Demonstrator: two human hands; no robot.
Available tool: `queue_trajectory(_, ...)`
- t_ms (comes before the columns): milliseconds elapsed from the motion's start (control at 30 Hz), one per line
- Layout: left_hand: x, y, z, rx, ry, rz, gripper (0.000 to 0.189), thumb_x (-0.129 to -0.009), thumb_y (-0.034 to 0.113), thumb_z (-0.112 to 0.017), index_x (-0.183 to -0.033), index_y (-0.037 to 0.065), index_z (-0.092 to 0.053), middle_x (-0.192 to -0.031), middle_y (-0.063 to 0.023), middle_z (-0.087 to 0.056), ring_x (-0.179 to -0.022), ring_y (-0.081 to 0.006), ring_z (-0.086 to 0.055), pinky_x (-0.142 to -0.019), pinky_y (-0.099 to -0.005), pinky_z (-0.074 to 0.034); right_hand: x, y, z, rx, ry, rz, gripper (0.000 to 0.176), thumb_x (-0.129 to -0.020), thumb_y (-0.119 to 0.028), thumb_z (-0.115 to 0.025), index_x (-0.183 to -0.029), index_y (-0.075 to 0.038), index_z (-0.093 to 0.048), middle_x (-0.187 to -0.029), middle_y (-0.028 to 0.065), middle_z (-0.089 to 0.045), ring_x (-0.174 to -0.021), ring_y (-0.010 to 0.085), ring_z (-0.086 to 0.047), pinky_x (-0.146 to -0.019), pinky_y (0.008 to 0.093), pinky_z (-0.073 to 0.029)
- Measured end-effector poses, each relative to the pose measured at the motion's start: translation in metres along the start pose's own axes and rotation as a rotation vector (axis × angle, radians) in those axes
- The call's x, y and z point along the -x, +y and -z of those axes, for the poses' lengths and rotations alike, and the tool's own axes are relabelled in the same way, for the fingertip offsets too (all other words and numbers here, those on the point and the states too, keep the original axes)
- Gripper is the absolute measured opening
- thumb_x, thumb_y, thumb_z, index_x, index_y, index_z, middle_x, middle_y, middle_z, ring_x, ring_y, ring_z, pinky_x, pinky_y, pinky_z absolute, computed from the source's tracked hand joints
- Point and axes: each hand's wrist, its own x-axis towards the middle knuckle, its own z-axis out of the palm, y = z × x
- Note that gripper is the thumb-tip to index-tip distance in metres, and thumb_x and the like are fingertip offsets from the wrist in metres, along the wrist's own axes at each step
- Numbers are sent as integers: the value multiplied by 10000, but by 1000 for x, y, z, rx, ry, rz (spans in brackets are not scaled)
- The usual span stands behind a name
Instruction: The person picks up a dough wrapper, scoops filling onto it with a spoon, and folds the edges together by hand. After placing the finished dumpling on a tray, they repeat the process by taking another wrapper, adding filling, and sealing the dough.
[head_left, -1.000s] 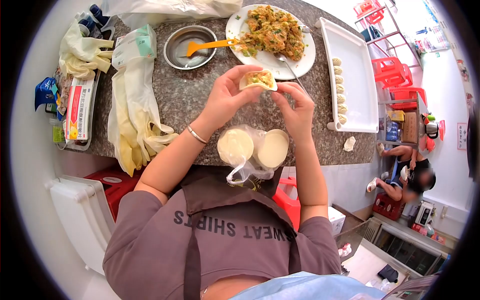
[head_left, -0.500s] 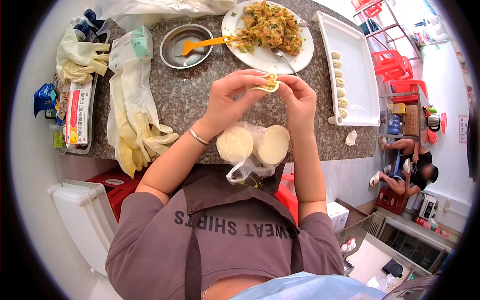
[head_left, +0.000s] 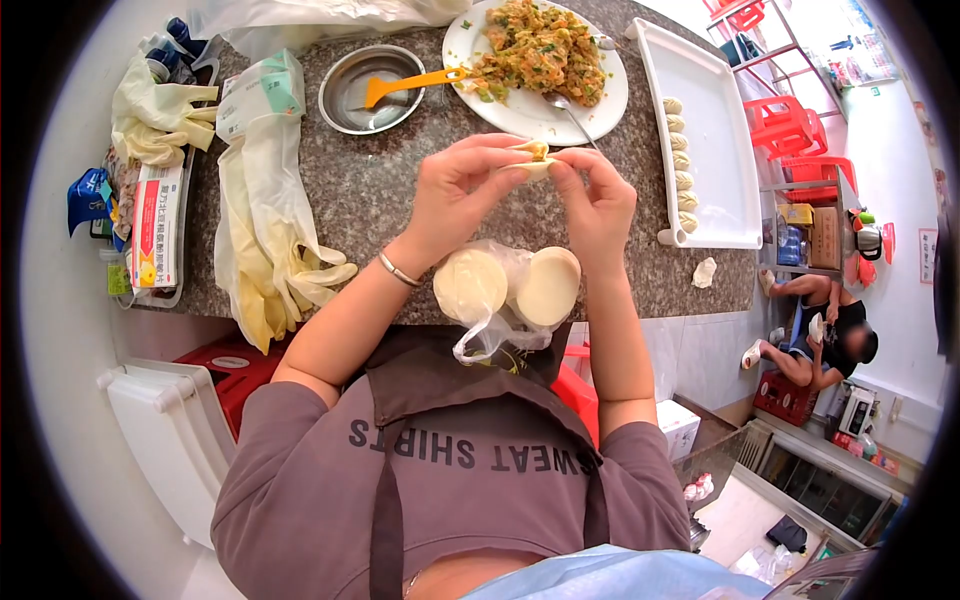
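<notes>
Between both hands is a round of dough (head_left: 537, 162) with filling, its edges partly folded together. My left hand (head_left: 462, 188) pinches its left side, and my right hand (head_left: 597, 195) grips the right side. Just beyond them lies a white plate (head_left: 462, 45) with a heap of orange-green filling (head_left: 545, 55) and a metal spoon (head_left: 572, 118). Two stacks of round wrappers, the left one (head_left: 470, 285) and the right one (head_left: 549, 287), sit in a clear plastic bag (head_left: 490, 338) near my wrists.
A white tray (head_left: 722, 150) with several shaped dumplings (head_left: 680, 160) stands at right. A metal bowl (head_left: 350, 75) with an orange brush (head_left: 412, 85), pale gloves (head_left: 265, 225) and boxes (head_left: 158, 225) are at left. A person (head_left: 850, 335) sits at far right.
The dough's edges have come closer together, hiding most of the filling. My fingers have moved slightly while pinching it.
</notes>
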Motion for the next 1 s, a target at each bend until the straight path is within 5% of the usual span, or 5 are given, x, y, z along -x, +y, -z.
queue_trajectory(167,1,0,2,30,-56,42,168,-896,-38,-645,-1055,-26,-699,-1197,-169,-636,-1055,-185,-635,-884,-281,-550,-7,-2,16,-87,-160,-317,109,-878,-71,-689,-933,23,-684,-886,48,-688,-836,100,-612,-760,252,-486)
queue_trajectory(433,2,0,2,-55,11,159,166,-895,-26,-657,-1061,-31,-671,-1180,-164,-650,-1063,-182,-640,-876,-284,-557,-4,-7,4,312,-42,202,61,-812,-46,-715,-863,-15,-700,-842,97,-683,-800,228,-645,-750,326,-499)
queue_trajectory(667,0,-3,3,73,-4,166,199,-876,-51,-669,-1069,-30,-632,-1202,-169,-628,-1072,-188,-639,-911,-296,-548,-7,-12,10,276,-7,139,63,-822,-51,-704,-862,-7,-684,-833,96,-679,-808,231,-649,-750,332,-503)
queue_trajectory(733,-1,-4,5,166,-9,172,199,-868,-59,-672,-1062,-35,-636,-1196,-169,-627,-1067,-191,-640,-914,-298,-548,-9,-10,18,136,-138,-56,66,-826,-49,-700,-867,-3,-676,-838,87,-678,-806,205,-645,-746,318,-500)
queue_trajectory(1000,1,-4,6,71,-82,105,173,-851,-62,-689,-1021,-32,-682,-1163,-154,-640,-1040,-175,-643,-872,-286,-565,-10,-17,18,228,-186,97,76,-825,-53,-704,-876,-4,-674,-842,89,-669,-813,214,-637,-740,322,-495)
